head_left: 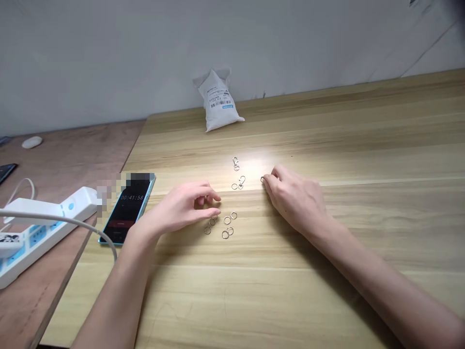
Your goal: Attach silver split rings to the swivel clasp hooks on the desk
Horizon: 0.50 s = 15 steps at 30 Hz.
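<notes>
Several small metal split rings (227, 226) lie loose on the light wooden table (327, 145). My left hand (181, 208) rests beside them, its fingertips touching the nearest ring (212, 221). My right hand (296, 198) lies to the right, with thumb and forefinger pinching a small metal piece (262, 179). Two small lobster clasps with rings lie between and beyond the hands: one clasp (240, 182) is nearer, the other clasp (236, 163) is farther.
A white plastic pouch with a barcode label (218, 101) stands against the wall at the back. A phone showing a timer (128, 207) lies at the table's left edge. A white power strip with cable (39, 223) and a white mouse (32, 142) sit on the reddish table to the left.
</notes>
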Each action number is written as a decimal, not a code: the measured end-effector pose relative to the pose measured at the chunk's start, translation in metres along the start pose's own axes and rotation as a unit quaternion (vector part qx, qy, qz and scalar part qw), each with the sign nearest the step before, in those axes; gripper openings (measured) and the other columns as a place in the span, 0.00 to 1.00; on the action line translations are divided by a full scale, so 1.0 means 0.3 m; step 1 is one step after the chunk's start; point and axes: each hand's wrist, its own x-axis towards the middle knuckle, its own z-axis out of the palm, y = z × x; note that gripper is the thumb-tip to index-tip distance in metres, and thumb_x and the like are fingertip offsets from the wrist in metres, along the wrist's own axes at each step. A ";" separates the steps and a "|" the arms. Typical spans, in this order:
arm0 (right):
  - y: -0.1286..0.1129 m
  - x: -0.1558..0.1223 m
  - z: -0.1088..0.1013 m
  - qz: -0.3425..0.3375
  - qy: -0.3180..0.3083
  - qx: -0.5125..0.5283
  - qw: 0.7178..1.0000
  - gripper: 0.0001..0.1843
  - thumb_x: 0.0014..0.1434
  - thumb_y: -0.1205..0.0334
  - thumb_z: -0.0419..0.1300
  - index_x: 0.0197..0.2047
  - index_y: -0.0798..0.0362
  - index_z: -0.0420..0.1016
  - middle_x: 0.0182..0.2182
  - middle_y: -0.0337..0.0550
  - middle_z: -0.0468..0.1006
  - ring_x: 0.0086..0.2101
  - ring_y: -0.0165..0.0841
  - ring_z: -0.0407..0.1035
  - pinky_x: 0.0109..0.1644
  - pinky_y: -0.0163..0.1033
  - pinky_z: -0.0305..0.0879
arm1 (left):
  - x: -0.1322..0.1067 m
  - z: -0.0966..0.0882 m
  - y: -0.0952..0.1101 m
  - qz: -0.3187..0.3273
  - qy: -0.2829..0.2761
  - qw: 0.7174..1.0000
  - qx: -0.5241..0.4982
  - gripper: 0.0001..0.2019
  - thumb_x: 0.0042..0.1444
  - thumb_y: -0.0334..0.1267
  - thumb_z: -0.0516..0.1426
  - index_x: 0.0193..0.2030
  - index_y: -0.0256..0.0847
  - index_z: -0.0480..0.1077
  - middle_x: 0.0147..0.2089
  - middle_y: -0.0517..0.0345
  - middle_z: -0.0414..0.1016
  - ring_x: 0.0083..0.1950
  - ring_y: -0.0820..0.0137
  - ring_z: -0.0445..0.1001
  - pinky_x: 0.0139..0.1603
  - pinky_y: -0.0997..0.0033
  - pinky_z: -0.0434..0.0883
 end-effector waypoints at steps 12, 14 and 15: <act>0.003 0.007 0.009 0.019 0.005 0.035 0.999 0.17 0.65 0.67 0.48 0.30 0.57 0.75 0.28 0.47 0.73 0.26 0.30 0.57 0.26 0.39 0.38 | -0.006 0.002 0.029 -0.050 -0.076 0.995 -0.037 0.03 0.57 0.37 0.60 0.34 0.43 0.75 0.30 0.61 0.76 0.30 0.72 0.72 0.29 0.74 0.68; 0.003 0.007 0.009 0.018 0.007 0.042 0.999 0.16 0.63 0.67 0.48 0.31 0.57 0.76 0.29 0.47 0.74 0.27 0.30 0.58 0.26 0.39 0.39 | -0.005 0.006 0.031 -0.049 -0.076 0.995 -0.052 0.04 0.57 0.37 0.59 0.34 0.42 0.75 0.29 0.60 0.76 0.29 0.72 0.72 0.29 0.74 0.68; 0.003 0.007 0.008 0.014 0.009 0.043 0.999 0.16 0.63 0.67 0.49 0.31 0.57 0.76 0.29 0.48 0.74 0.27 0.30 0.59 0.26 0.39 0.39 | -0.004 0.007 0.030 -0.050 -0.076 0.994 -0.059 0.05 0.57 0.37 0.58 0.34 0.42 0.75 0.28 0.60 0.76 0.29 0.72 0.72 0.28 0.74 0.68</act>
